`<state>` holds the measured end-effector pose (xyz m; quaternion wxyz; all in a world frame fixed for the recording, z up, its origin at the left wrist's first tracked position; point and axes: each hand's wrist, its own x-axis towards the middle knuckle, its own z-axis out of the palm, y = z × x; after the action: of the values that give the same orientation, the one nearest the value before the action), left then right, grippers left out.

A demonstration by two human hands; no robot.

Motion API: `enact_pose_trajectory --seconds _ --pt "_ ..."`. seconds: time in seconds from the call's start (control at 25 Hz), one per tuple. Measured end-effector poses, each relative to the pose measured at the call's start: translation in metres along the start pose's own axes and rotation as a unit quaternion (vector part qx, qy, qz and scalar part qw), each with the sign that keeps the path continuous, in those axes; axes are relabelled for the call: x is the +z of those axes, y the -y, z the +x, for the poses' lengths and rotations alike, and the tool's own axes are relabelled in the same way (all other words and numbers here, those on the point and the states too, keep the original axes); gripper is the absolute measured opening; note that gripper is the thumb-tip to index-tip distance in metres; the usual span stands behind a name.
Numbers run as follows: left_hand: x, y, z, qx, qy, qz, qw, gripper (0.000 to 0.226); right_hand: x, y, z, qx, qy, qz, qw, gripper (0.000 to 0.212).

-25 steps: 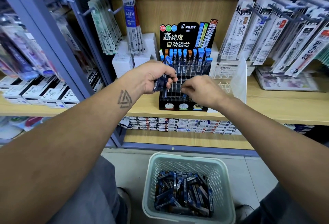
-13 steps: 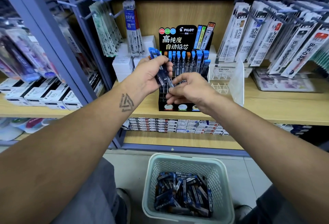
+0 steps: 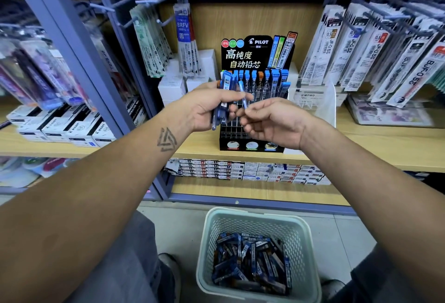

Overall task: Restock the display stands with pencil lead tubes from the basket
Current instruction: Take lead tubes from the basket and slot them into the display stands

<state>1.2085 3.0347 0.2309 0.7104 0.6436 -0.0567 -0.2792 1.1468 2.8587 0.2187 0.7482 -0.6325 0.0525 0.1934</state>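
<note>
**Stand restock: hands meet in front of display**

L hand [image 3: 207,107] grips a bunch of blue lead tubes [image 3: 222,100], fingers curled round them. R hand [image 3: 269,119] pinches a single tube [image 3: 243,94] at fingertips, just beside the bunch. Both hover in front of black Pilot display stand [image 3: 250,143] on wooden shelf [image 3: 373,143]; stand's rear rows hold upright blue-capped tubes, front grid cells partly hidden by hands. At 6 o'clock, on tiled floor, pale perforated plastic basket [image 3: 207,254] w/ loose tubes piled inside. Clear acrylic rack [image 3: 320,100] at 3 o'clock of stand, close. Hanging refill packs [image 3: 385,54] overhang shelf at 2 o'clock.
</note>
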Motion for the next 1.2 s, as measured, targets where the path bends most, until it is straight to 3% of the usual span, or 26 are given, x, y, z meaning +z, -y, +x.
enact_pose_trajectory --seconds 0.16,0.36,0.52,0.64,0.8,1.0,1.2 --pt "-0.002 0.001 0.004 0.038 -0.032 0.028 0.998 0.02 -0.002 0.008 -0.004 -0.01 0.011 -0.067 0.998 0.024" --pt "0.005 0.008 0.006 0.028 -0.042 0.123 0.991 0.029 -0.004 0.015 0.008 -0.14 -0.124 -0.141 0.972 0.01" --pt "0.003 0.005 0.008 -0.009 -0.042 0.138 0.989 0.023 -0.009 0.013 0.017 -0.179 -0.166 -0.23 0.942 0.009" --pt "-0.012 0.0 0.009 -0.062 -0.084 0.111 0.988 0.016 -0.01 0.011 0.019 -0.194 -0.177 -0.379 0.887 0.008" --pt "-0.016 -0.003 0.006 -0.103 -0.059 0.062 0.991 0.015 -0.001 0.0 0.023 -0.216 -0.185 -0.559 0.779 0.008" --pt "-0.014 -0.004 0.004 -0.106 -0.04 0.032 0.993 0.024 0.0 -0.005 0.027 -0.177 -0.197 -0.6 0.755 0.008" --pt "-0.012 -0.003 0.006 -0.112 -0.034 0.041 0.992 0.022 0.006 -0.017 0.028 -0.155 -0.154 -0.641 0.736 0.007"
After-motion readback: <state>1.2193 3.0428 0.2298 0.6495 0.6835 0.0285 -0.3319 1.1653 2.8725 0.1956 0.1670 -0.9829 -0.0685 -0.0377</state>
